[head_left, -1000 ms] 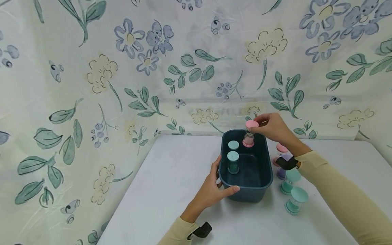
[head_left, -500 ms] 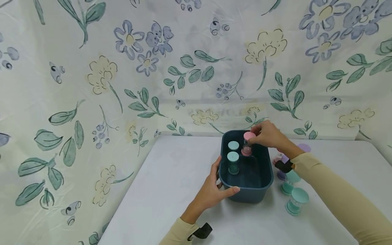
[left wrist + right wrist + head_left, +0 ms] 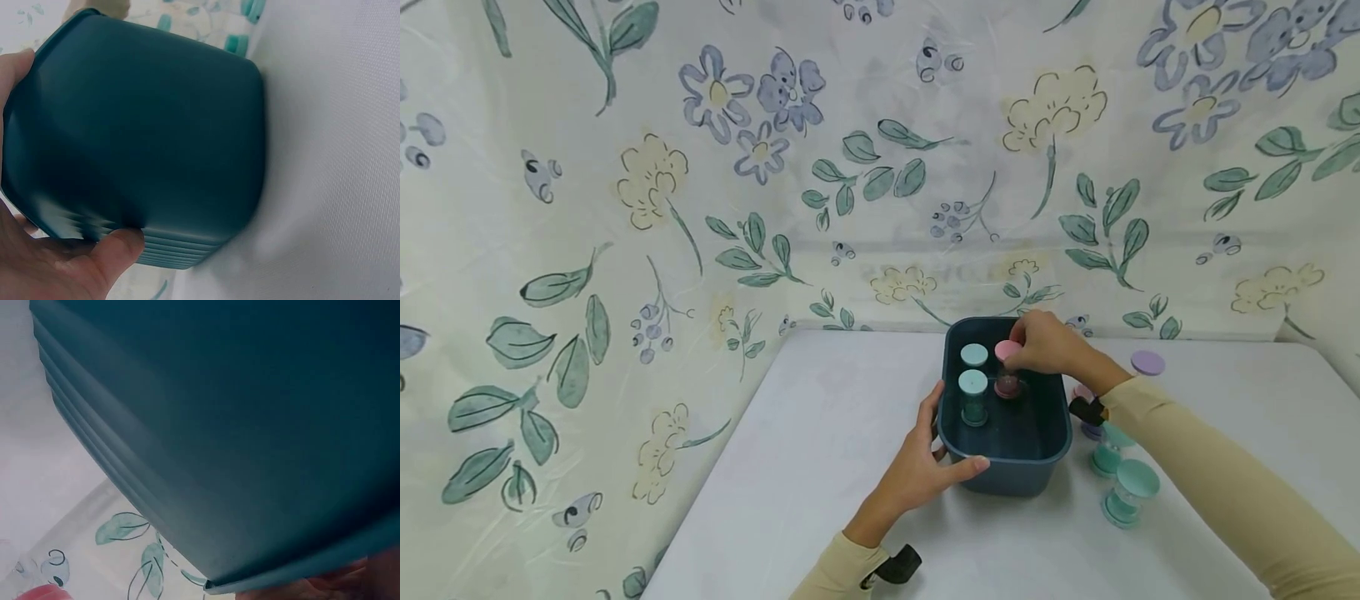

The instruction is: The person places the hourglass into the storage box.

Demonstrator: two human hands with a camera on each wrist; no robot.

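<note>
In the head view, a dark teal plastic bin sits on the white table. My left hand grips its near left corner, thumb over the front rim, fingers along the side wall. Inside, my right hand pinches a pink-capped sand timer by its top, upright and low in the bin. Left of it stand two mint sand timers, a nearer one and a farther one. The bin's outer wall fills most of the right wrist view, hiding the held timer there.
Right of the bin stand more sand timers: two mint, the nearer one and one behind it, plus a purple cap farther back. A pink one is partly hidden by the right wrist. Floral cloth hangs behind the table.
My right hand has lowered the pink sand timer from near the bin's far rim down into it and slightly toward me. The left hand keeps its hold on the bin.
</note>
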